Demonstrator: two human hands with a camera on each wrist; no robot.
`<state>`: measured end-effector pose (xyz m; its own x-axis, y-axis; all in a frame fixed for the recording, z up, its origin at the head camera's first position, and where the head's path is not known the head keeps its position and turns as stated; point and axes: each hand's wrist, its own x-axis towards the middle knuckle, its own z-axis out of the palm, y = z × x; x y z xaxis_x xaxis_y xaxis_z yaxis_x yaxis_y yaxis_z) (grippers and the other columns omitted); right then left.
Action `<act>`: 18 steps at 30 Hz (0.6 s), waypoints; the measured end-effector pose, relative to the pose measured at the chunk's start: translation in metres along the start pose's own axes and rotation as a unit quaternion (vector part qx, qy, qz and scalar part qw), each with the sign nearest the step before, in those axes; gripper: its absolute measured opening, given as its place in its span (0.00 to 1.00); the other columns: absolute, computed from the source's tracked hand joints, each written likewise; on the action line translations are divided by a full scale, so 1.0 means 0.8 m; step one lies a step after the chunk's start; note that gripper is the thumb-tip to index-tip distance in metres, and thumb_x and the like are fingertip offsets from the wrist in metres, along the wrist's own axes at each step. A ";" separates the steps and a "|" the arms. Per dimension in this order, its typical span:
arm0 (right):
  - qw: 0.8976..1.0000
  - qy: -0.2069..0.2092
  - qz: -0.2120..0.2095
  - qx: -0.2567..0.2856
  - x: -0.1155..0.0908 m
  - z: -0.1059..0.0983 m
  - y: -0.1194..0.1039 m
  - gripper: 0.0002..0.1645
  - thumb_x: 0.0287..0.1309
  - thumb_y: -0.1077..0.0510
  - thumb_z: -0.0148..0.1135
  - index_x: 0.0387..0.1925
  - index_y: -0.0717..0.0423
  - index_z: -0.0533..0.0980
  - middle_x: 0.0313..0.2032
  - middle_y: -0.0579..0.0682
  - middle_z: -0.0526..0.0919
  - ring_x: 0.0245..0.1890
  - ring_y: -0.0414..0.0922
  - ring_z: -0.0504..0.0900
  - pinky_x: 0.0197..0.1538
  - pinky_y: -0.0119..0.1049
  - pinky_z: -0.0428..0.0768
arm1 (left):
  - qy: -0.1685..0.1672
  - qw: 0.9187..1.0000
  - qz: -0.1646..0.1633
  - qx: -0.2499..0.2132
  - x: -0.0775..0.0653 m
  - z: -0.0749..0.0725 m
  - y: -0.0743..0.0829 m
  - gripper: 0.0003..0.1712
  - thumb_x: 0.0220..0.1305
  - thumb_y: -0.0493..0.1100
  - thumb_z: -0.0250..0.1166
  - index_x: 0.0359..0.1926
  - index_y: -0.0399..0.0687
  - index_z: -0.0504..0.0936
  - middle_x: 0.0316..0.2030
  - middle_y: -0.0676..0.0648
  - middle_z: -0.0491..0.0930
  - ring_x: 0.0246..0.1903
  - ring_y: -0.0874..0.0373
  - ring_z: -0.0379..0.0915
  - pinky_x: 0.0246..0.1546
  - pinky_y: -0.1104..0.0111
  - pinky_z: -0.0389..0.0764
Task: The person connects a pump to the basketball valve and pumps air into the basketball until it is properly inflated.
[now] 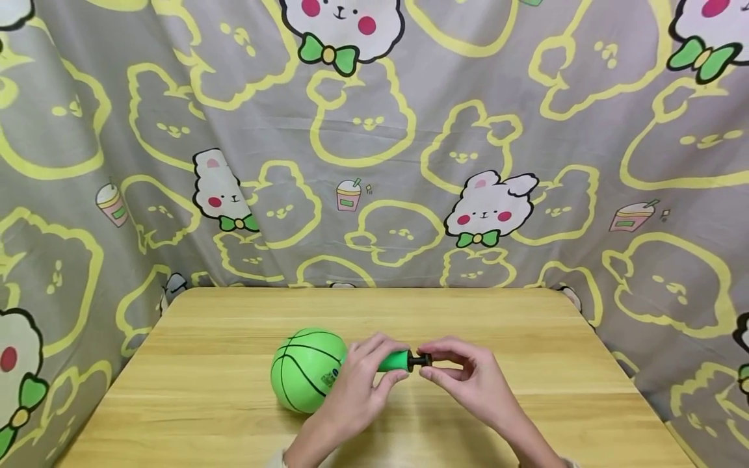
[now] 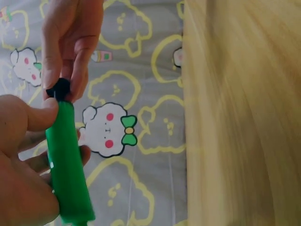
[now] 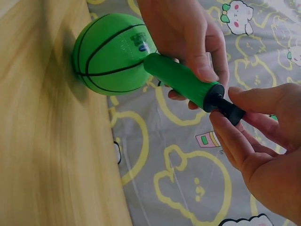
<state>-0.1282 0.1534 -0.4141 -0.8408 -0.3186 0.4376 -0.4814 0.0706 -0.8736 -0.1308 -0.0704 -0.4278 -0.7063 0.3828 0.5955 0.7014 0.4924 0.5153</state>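
Observation:
A small green hand pump [image 3: 181, 82] with a black end cap is held up over the table. My left hand [image 1: 365, 377] grips its green barrel, the thumb along one side and the fingers round the other. At the black handle [image 3: 231, 112], my right hand [image 1: 468, 374] pinches with thumb and fingertips. A short stretch of black rod shows between handle and barrel. The left wrist view shows the barrel [image 2: 68, 160] running down to a narrow green tip. Just left of my left hand, a green ball [image 1: 307, 370] with black lines sits on the table, partly hidden behind that hand.
The wooden table [image 1: 234, 318] has a light grain, and its far edge meets a grey curtain [image 1: 374, 149] printed with yellow outlines and white rabbits. The curtain also hangs along the left and right sides.

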 end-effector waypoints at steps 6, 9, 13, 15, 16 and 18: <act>0.999 0.023 0.021 0.008 0.003 -0.002 0.007 0.16 0.57 0.71 0.73 0.48 0.66 0.83 0.46 0.62 0.86 0.46 0.47 0.88 0.43 0.43 0.85 | -0.038 0.997 -0.032 0.057 -0.002 -0.029 -0.009 0.29 0.66 0.56 0.70 0.65 0.56 0.79 0.60 0.56 0.78 0.61 0.57 0.72 0.62 0.53 0.71; 0.999 0.034 0.034 0.009 0.005 -0.008 0.011 0.16 0.55 0.72 0.73 0.47 0.66 0.84 0.46 0.64 0.86 0.45 0.46 0.88 0.42 0.43 0.85 | -0.041 0.992 -0.063 0.104 -0.005 -0.056 -0.025 0.30 0.62 0.56 0.74 0.63 0.57 0.80 0.63 0.51 0.76 0.64 0.51 0.70 0.66 0.46 0.66; 0.998 0.043 0.050 0.008 0.004 -0.021 0.019 0.17 0.54 0.72 0.74 0.47 0.67 0.84 0.46 0.64 0.86 0.45 0.45 0.88 0.42 0.43 0.85 | -0.057 0.983 -0.104 0.143 -0.021 -0.084 -0.052 0.31 0.58 0.58 0.76 0.61 0.59 0.82 0.67 0.44 0.72 0.67 0.41 0.66 0.62 0.36 0.63; 0.998 0.045 0.051 0.009 0.002 -0.026 0.024 0.17 0.54 0.72 0.74 0.47 0.69 0.83 0.45 0.63 0.86 0.44 0.45 0.88 0.42 0.43 0.86 | -0.071 0.979 -0.123 0.144 -0.028 -0.090 -0.062 0.34 0.57 0.60 0.76 0.64 0.62 0.80 0.70 0.43 0.69 0.68 0.38 0.64 0.59 0.33 0.64; 0.998 0.044 0.048 0.010 0.001 -0.029 0.026 0.17 0.54 0.72 0.73 0.47 0.69 0.83 0.45 0.63 0.86 0.44 0.45 0.88 0.42 0.42 0.85 | -0.076 0.979 -0.130 0.140 -0.030 -0.091 -0.066 0.35 0.57 0.61 0.76 0.65 0.63 0.79 0.71 0.42 0.67 0.68 0.37 0.63 0.58 0.33 0.65; 0.998 0.040 0.040 0.012 -0.003 -0.032 0.031 0.16 0.55 0.73 0.72 0.47 0.72 0.82 0.45 0.66 0.85 0.44 0.44 0.88 0.43 0.41 0.85 | -0.084 0.978 -0.140 0.132 -0.033 -0.091 -0.070 0.38 0.57 0.62 0.75 0.68 0.65 0.76 0.72 0.43 0.65 0.69 0.36 0.62 0.56 0.32 0.67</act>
<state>-0.1445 0.1797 -0.4310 -0.8938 -0.2368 0.3808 -0.4065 0.0694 -0.9110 -0.1446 -0.1649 -0.4279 -0.8884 0.3154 0.3334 0.4445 0.7725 0.4536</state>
